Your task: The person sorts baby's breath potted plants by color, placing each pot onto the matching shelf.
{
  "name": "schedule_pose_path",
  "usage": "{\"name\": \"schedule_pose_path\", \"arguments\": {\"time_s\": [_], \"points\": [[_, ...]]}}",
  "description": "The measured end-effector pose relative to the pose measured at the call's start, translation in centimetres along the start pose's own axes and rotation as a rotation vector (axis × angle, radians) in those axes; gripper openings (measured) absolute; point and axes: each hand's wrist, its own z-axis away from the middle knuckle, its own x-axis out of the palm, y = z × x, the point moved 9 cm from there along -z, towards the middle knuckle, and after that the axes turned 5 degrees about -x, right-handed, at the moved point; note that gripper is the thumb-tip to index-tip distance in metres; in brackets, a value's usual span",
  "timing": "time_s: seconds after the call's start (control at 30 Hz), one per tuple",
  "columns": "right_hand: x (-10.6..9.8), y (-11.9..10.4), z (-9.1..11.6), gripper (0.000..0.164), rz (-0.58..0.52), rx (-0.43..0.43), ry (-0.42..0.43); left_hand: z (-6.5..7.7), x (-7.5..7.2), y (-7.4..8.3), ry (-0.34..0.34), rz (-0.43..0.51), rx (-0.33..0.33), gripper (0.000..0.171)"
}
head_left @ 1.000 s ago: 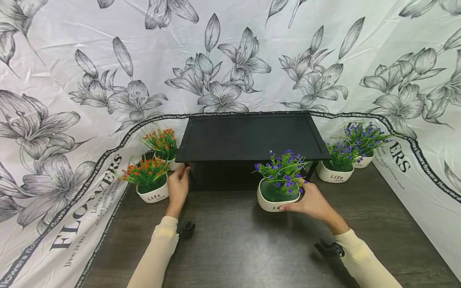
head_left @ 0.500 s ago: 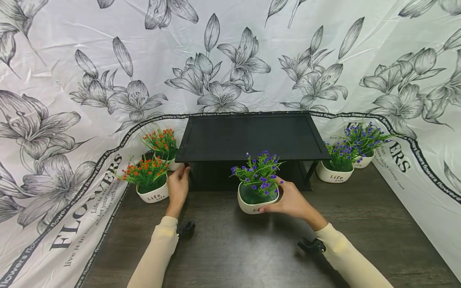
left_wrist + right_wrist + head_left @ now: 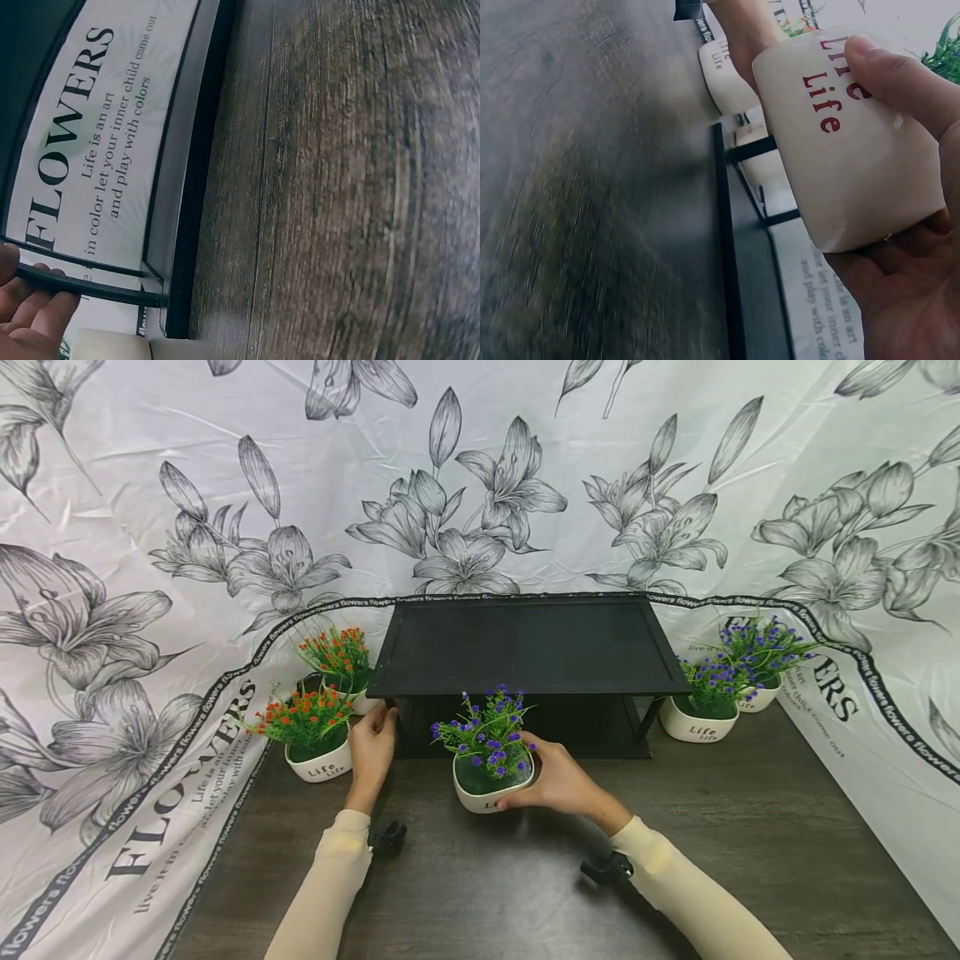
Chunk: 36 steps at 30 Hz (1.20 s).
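Observation:
My right hand (image 3: pixel 558 779) grips a white pot of purple artificial flowers (image 3: pixel 487 768) from its right side, thumb on the front by the "Life" lettering. In the right wrist view the pot (image 3: pixel 855 172) is raised off the table, with my fingers under and behind it. A low black two-tier shelf (image 3: pixel 525 647) stands at the back. At its front left corner my left hand (image 3: pixel 371 747) holds on; in the left wrist view the fingers (image 3: pixel 52 315) curl round the shelf's thin black post (image 3: pixel 105 290).
Two pots of orange flowers (image 3: pixel 318 764) stand left of the shelf, right beside my left hand. Two more pots with purple flowers (image 3: pixel 699 727) are to its right. A floral-printed cloth (image 3: pixel 300 468) hangs behind and around the dark wood table (image 3: pixel 510 893).
My right hand has carried the purple flower pot leftward and slightly nearer, from the shelf's right half to in front of its middle. My left hand stays at the post.

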Motion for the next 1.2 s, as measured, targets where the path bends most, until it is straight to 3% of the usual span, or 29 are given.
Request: {"name": "schedule_pose_path", "arguments": {"time_s": [0.57,1.2], "points": [[2.9,1.0,-2.8,0.109,0.04,0.052,-0.01,0.0,-0.2,-0.3,0.012,-0.001,0.001,0.036],[4.6,3.0,-5.4,0.101,0.117,0.045,0.029,0.0,0.1,0.0,-0.013,-0.005,0.011,0.035]]}}
